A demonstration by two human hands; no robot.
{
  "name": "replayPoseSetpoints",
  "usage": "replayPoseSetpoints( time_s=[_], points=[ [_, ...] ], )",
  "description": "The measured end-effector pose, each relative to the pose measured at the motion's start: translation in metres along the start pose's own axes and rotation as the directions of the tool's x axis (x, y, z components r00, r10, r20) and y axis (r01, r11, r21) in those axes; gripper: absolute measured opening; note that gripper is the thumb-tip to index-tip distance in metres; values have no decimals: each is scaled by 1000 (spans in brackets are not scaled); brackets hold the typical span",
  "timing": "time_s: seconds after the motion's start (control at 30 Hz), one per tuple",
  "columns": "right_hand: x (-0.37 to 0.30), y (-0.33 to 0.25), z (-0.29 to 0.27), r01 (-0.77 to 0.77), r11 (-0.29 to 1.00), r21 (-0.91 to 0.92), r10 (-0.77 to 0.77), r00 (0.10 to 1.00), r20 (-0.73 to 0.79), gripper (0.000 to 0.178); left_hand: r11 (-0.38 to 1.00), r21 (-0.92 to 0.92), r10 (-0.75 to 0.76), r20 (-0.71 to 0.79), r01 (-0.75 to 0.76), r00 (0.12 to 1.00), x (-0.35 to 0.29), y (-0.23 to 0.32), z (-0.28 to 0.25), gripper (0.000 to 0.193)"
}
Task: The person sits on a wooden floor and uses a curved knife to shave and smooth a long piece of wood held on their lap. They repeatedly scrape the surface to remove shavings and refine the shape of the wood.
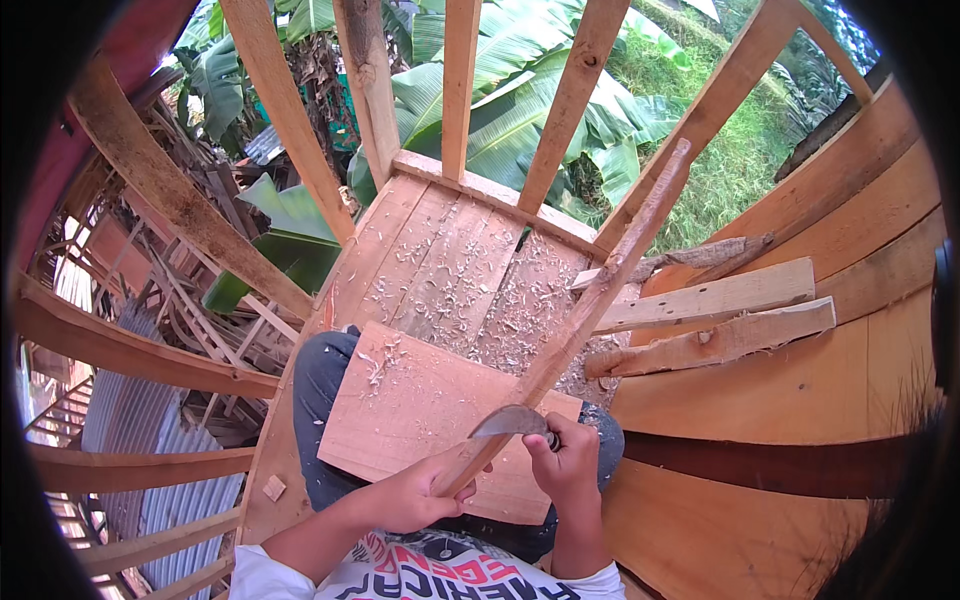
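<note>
A long wooden stick slants up and to the right from my lap. My left hand is closed around its lower end. In my right hand is a knife with a curved blade, gripped by its dark handle. The blade lies against the stick just above my left hand. Under both hands a flat wooden board rests across my legs, with a small heap of shavings near its far left corner.
Curled shavings cover the plank floor ahead of me. Several rough wood pieces lean at the right by a plank wall. Upright wooden bars form a railing around me, with banana leaves beyond. A small wood block lies at the left.
</note>
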State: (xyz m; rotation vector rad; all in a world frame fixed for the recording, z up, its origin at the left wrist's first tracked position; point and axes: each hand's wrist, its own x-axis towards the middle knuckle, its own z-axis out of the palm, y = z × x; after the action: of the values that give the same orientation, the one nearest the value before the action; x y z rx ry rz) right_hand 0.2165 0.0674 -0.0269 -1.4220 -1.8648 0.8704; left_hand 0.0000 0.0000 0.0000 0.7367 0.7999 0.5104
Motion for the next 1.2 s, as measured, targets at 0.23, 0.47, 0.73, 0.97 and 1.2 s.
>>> replayPoseSetpoints(
  time_s=[0.23, 0.47, 0.73, 0.97, 1.2],
  points=[
    [11, 7, -6, 150, 951, -270, -187, 975, -118, 72, 992, 128, 26, -18, -23, 999, -15, -2, -2, 59],
    [16, 6, 0, 191, 926, -327, -230, 970, -83, 74, 990, 119, 75, -36, -70, 997, -28, -12, -8, 62],
    [20, 0, 13, 160, 929, -333, -201, 975, -92, 86, 999, 53, 11, -48, -9, 999, -44, -9, -16, 62],
    [32, 0, 16, 166, 901, -400, -232, 965, -124, 76, 998, 9, 65, -46, -64, 997, -58, -15, -24, 61],
    [35, -6, 21, 125, 902, -413, -196, 971, -134, 78, 991, -124, 43, -31, -47, 999, -69, -28, -30, 59]
  ],
)
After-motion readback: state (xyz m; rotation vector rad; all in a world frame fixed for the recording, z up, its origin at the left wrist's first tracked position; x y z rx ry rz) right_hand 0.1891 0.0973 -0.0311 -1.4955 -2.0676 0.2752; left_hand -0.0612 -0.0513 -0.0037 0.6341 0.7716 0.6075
